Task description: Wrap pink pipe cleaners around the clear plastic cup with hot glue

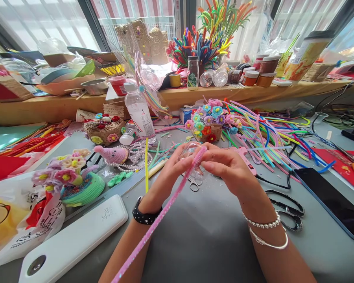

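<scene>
My left hand (pixel 171 169) and my right hand (pixel 228 167) meet above the grey table (pixel 206 236), fingers pinched together. Between them they hold the top end of a long pink pipe cleaner (pixel 162 214) that slants down towards my left forearm. A small clear object (pixel 191 151) shows between the fingertips; I cannot make out what it is. Small scissors (pixel 194 182) lie on the table just under my hands. A black watch sits on my left wrist and silver bracelets on my right wrist.
A white power bank (pixel 73 239) lies at the near left, black scissors (pixel 286 212) and a dark phone (pixel 333 202) at the right. Loose coloured pipe cleaners (pixel 268 133), flower baskets (pixel 208 124), a clear bottle (pixel 139 112) and a pearl string crowd the back. A cluttered wooden ledge runs behind.
</scene>
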`<state>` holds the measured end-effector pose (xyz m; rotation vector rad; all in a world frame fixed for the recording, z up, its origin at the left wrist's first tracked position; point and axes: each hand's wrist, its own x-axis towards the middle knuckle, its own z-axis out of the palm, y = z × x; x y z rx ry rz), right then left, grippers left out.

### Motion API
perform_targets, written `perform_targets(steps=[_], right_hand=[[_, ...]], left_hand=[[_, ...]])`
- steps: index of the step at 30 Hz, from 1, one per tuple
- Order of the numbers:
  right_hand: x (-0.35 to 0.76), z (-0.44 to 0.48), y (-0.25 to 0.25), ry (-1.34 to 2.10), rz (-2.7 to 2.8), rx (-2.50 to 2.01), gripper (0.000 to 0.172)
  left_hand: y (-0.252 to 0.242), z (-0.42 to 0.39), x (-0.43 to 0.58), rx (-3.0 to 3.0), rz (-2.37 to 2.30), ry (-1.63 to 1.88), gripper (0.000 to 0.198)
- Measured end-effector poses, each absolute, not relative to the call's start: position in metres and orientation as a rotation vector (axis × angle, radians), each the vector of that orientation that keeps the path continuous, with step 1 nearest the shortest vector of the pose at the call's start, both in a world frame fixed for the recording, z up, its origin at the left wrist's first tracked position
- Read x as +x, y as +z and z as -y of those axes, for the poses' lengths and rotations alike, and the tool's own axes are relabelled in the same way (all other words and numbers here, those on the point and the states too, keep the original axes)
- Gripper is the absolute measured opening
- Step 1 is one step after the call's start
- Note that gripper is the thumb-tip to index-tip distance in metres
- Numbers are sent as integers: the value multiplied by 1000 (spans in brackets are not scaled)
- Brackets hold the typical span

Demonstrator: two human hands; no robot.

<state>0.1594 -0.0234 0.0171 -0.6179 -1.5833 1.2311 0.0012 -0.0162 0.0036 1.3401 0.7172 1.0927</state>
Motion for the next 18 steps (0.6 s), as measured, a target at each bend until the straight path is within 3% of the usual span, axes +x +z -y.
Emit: perform_targets(steps=[11,18], right_hand=[[154,25,17,1254,1496,-606,11],[149,25,13,1261,1462,-636,11]], left_hand=[[2,13,2,1325,-729,1100,37],[7,16,-1,1304,-773,1081,44]])
